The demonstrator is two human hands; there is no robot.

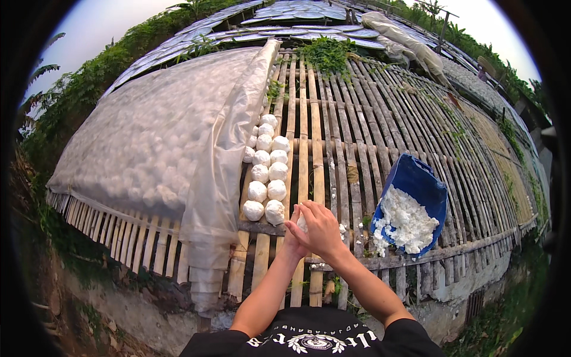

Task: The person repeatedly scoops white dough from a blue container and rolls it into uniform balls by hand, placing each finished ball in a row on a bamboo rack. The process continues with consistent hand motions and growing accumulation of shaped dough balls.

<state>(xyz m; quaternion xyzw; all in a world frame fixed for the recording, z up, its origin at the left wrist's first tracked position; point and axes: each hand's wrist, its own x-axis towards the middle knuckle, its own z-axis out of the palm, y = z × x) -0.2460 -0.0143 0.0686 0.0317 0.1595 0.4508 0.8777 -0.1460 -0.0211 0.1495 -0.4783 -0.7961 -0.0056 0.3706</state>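
My left hand (292, 237) and my right hand (321, 229) are cupped together over the bamboo rack, palms facing. Between them shows a bit of a white lump (302, 223) of moist, crumbly-looking stuff; most of it is hidden by the fingers. Just ahead and to the left, white balls (276, 190) sit in rows on the slats, the nearest ball (275, 212) close to my fingers. On the right lies a blue plastic container (411, 171), tilted with its open side toward me. Loose white crumbly mass (407, 220) fills its near part and spills at the lip.
A translucent plastic sheet (160, 131) covers many more balls on the left, its folded edge (223, 160) beside the rows. Gaps run between the bamboo slats (369, 119). Green leaves (327, 55) poke through at the back. Round trays (297, 12) stand beyond.
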